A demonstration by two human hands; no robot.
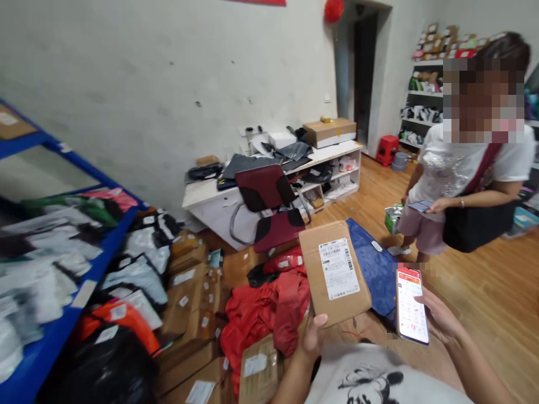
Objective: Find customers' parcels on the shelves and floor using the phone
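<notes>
My left hand (315, 338) grips the lower edge of a flat cardboard parcel (309, 269), its thumb on the front face. A white shipping label (339, 268) with barcodes faces me on that parcel. In my right hand (440, 314) is a smartphone (411, 306) with a lit screen of red and white, my thumb lying over the screen's right side. A blue mailer bag (370, 264) shows behind the parcel, partly covered by it. Whether a hand supports that bag is hidden.
Cardboard boxes (185, 303), bagged parcels and red cloth (269, 308) cover the floor at left beside a blue shelf rack (90, 264). A maroon chair (269, 191) stands before a cluttered white desk (210, 196). At right stands another person (471, 168) holding a phone (420, 206).
</notes>
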